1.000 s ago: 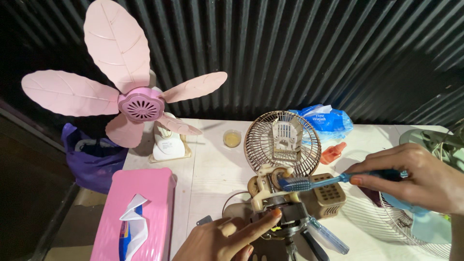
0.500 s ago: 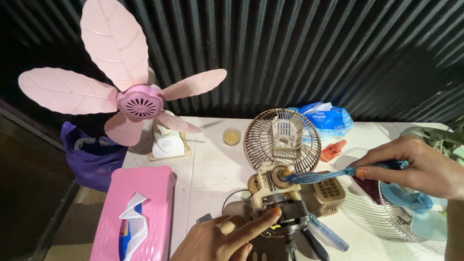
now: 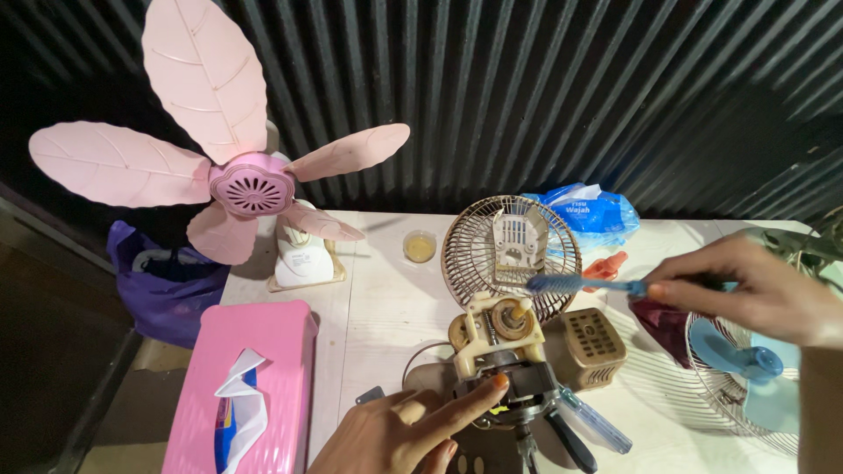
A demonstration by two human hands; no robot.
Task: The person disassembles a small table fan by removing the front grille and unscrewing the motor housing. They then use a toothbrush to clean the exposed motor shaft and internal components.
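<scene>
A stripped fan motor in a cream housing stands on the white table. My left hand steadies it from below, one finger pressed against the motor's dark base. My right hand holds a blue toothbrush by its handle. The bristle end hovers just above and right of the motor's shaft. Behind the motor leans a round brown wire fan guard.
A pink fan with leaf-shaped blades stands at the back left. A pink tissue box lies front left. A small cup, a blue plastic bag, a beige vented cover and a white guard with a blue blade surround the motor.
My right hand has lifted the toothbrush slightly up and to the right, off the motor's top. My left hand stays on the motor.
</scene>
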